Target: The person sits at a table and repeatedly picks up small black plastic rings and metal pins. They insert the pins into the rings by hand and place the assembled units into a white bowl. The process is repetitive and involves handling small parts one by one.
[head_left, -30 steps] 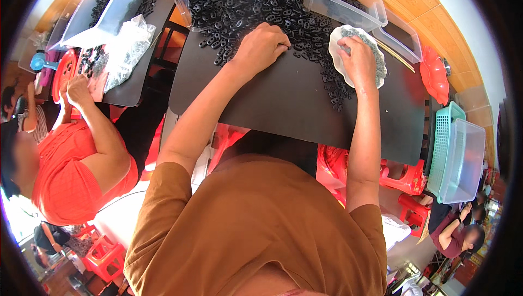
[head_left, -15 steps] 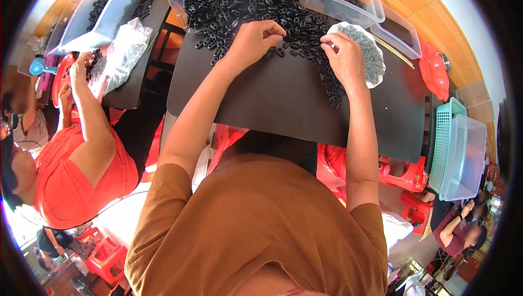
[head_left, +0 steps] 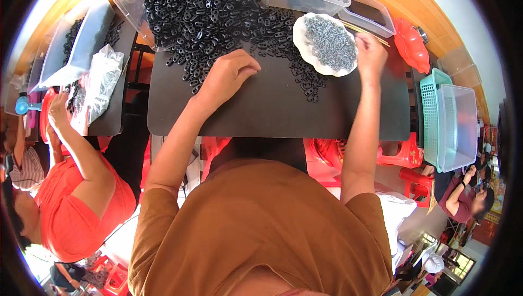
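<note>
Two hands in the head view: left hand [head_left: 231, 73] curled nearly closed over the dark table [head_left: 245, 116], near the black two-hole pieces [head_left: 201, 12]; right hand [head_left: 372, 55] pinched up just beside the white dish [head_left: 302, 44] of grey bits [head_left: 331, 42]. Can't tell if either's holding anything, tbh.

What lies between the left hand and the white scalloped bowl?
Small black pieces, plus a patch of dark tabletop nearer the hand, in the head view.

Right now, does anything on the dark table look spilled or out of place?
Possibly: a trail of small black pieces strays from the black heap, lying loose beside the white dish on the table. It resembles spillover, though it could be deliberate.
</note>
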`<action>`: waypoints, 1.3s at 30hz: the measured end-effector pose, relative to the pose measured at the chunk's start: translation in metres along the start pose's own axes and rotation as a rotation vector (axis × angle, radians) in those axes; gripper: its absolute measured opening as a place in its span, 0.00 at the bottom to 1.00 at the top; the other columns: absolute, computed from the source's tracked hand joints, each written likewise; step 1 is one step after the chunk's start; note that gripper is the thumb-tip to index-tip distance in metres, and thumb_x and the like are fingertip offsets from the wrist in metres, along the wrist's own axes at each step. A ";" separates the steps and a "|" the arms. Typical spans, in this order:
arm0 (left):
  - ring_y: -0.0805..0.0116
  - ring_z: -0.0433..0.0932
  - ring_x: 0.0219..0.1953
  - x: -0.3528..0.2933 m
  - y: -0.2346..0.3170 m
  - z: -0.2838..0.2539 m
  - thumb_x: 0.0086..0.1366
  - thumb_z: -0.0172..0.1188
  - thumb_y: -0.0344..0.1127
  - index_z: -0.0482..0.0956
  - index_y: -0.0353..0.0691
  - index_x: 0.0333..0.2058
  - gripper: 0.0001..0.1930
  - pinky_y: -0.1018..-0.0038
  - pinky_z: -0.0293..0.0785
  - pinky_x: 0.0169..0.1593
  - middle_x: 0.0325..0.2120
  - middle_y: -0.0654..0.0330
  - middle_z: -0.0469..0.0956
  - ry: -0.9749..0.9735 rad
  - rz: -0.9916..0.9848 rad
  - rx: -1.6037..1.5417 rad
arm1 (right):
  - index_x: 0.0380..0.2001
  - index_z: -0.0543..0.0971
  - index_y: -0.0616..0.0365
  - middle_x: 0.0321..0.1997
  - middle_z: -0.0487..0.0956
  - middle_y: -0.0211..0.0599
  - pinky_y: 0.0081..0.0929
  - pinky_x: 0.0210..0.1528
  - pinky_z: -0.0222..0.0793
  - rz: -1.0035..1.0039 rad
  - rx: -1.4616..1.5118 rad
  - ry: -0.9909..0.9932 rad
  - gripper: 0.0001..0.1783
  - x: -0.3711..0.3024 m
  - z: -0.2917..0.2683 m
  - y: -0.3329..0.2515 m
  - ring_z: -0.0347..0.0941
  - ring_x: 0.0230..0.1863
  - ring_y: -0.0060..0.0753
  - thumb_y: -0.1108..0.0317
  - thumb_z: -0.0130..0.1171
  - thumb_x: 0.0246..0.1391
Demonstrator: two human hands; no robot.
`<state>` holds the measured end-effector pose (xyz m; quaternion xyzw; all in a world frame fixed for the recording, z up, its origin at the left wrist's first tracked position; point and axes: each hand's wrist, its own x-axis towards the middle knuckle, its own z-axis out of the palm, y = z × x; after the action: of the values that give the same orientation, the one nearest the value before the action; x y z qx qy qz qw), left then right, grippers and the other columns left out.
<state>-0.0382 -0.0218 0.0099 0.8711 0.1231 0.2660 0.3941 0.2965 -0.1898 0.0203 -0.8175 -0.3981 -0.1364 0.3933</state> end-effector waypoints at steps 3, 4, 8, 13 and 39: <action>0.74 0.78 0.31 0.002 0.004 0.000 0.61 0.59 0.24 0.80 0.32 0.35 0.04 0.79 0.74 0.36 0.29 0.60 0.78 -0.043 -0.174 -0.214 | 0.34 0.82 0.55 0.33 0.83 0.40 0.34 0.41 0.73 0.067 -0.163 -0.010 0.09 0.005 -0.026 0.050 0.80 0.36 0.43 0.64 0.63 0.51; 0.75 0.78 0.31 0.003 0.005 0.000 0.62 0.58 0.24 0.80 0.33 0.36 0.04 0.80 0.74 0.37 0.29 0.61 0.79 -0.063 -0.257 -0.303 | 0.35 0.81 0.54 0.34 0.83 0.40 0.36 0.43 0.73 0.157 -0.239 -0.073 0.11 0.007 -0.029 0.056 0.80 0.38 0.45 0.61 0.63 0.51; 0.76 0.79 0.33 0.009 -0.006 0.007 0.64 0.58 0.26 0.79 0.32 0.38 0.05 0.81 0.75 0.40 0.29 0.63 0.79 -0.045 -0.368 -0.478 | 0.36 0.80 0.54 0.37 0.82 0.44 0.41 0.45 0.71 0.228 -0.394 -0.194 0.14 0.010 -0.019 0.066 0.78 0.43 0.50 0.57 0.64 0.50; 0.75 0.79 0.34 0.019 -0.011 0.012 0.62 0.60 0.26 0.78 0.31 0.39 0.07 0.80 0.75 0.40 0.30 0.62 0.79 0.021 -0.367 -0.619 | 0.34 0.80 0.54 0.33 0.82 0.43 0.38 0.43 0.72 0.183 -0.343 -0.245 0.10 0.006 -0.014 0.089 0.79 0.39 0.47 0.63 0.63 0.50; 0.55 0.79 0.31 0.009 -0.008 0.007 0.59 0.59 0.27 0.80 0.36 0.36 0.06 0.66 0.74 0.36 0.30 0.54 0.78 -0.020 0.001 0.220 | 0.37 0.81 0.56 0.36 0.83 0.44 0.39 0.47 0.71 0.282 -0.308 -0.256 0.18 0.023 -0.016 0.124 0.79 0.43 0.48 0.52 0.62 0.51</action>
<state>-0.0267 -0.0169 0.0039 0.9119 0.1471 0.2423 0.2969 0.4066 -0.2351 -0.0233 -0.9259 -0.3013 -0.0345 0.2253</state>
